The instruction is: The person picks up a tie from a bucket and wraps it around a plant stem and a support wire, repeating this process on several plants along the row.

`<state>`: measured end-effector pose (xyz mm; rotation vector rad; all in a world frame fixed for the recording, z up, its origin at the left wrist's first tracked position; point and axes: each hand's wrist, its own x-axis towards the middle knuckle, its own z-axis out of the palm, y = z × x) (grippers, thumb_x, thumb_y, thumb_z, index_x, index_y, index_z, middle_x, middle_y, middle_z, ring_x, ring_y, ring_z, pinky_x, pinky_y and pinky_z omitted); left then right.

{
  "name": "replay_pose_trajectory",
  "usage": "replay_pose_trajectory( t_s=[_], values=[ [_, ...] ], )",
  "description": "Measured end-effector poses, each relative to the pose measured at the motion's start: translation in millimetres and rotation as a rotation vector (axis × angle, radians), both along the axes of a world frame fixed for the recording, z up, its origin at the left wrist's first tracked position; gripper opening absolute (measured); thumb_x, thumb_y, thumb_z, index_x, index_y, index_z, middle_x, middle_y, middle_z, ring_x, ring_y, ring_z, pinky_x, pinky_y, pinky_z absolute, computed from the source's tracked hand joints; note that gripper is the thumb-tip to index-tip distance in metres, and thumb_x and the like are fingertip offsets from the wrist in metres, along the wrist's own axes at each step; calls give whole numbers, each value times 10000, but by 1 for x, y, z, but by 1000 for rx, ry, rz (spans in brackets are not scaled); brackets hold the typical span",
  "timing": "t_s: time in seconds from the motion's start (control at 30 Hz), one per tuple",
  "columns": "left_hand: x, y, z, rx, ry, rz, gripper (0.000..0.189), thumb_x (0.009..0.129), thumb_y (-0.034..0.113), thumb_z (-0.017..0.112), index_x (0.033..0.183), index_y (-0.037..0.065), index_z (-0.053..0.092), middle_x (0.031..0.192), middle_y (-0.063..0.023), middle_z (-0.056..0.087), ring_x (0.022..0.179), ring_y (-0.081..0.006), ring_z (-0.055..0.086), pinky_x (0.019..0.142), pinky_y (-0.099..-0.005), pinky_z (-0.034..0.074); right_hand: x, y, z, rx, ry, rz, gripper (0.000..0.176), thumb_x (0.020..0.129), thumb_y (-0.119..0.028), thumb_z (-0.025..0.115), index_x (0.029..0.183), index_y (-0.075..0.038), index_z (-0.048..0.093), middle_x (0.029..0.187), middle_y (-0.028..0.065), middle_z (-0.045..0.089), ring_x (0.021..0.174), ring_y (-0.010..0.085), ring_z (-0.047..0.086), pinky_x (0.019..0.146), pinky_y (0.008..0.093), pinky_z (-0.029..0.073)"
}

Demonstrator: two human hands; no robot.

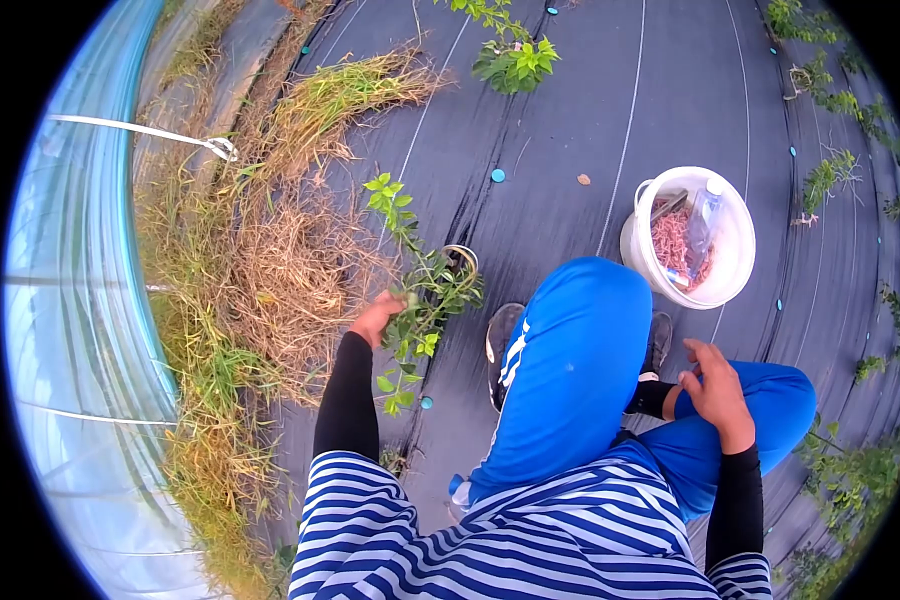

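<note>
My left hand (378, 318) is at the left edge of a leafy green plant (432, 290), its fingers partly hidden by the leaves, so its grip cannot be made out. Behind the plant the rim of a round pot or ring (463, 258) shows. My right hand (715, 388) hovers by my bent right knee, fingers apart and nothing in them. Beyond it stands a white bucket (738, 245) holding pink strips or ties (670, 240), a clear plastic bottle or bag (703, 222) and a dark tool.
Black ground sheet (570, 120) with blue-green pegs (498, 175) lies below. Dry straw and grass (290, 270) line the left, beside a plastic-film wall (80, 270) and a white cord (160, 130). More plants grow at the top (518, 65) and right (830, 175).
</note>
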<state>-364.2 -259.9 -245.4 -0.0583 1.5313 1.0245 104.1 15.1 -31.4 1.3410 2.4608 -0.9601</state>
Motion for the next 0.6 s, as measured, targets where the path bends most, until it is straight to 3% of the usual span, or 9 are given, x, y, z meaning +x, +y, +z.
replay_pose_trajectory(
  t_s=[0.03,0.23,0.37,0.47,0.53,0.6],
  values=[
    [-2,3,2,-64,147,-143,326,808,137,562,1115,34,523,948,-43,596,844,-166,585,738,-311,469,-1,0,0,2,1,4,470,707,-52,654,1157,-54,518,936,150,580,790,301,596,724,374,476],
    [-12,6,5,-98,328,-421,263,766,132,603,999,9,599,860,-51,624,762,-158,578,712,-293,450,-3,-2,1,-5,3,7,459,712,-64,651,1153,-57,521,940,152,576,797,312,594,728,380,476],
    [-16,-7,-14,-56,425,-442,236,765,173,622,917,-8,622,802,-49,628,751,-158,572,691,-301,447,0,-2,-3,-6,3,13,454,712,-70,647,1148,-55,524,936,159,572,813,325,591,737,386,473],
    [-13,-8,-13,32,351,-304,284,760,231,636,886,-23,637,809,-97,651,760,-203,592,690,-320,455,-2,-3,-1,-17,-19,11,445,713,-80,643,1142,-47,527,938,165,572,830,335,589,741,390,472],
    [-17,-5,-10,-92,665,-705,318,764,255,632,947,-6,638,852,-147,653,789,-261,612,707,-335,468,-3,-3,0,-16,-19,14,442,713,-85,641,1139,-44,529,939,167,573,838,340,587,743,392,471],
    [-9,-1,-2,-110,685,-719,320,759,257,630,966,13,639,860,-165,646,806,-289,612,727,-343,471,-3,-3,-1,-13,-17,16,439,714,-89,639,1136,-41,530,940,169,573,846,345,585,746,394,470]
  ],
)
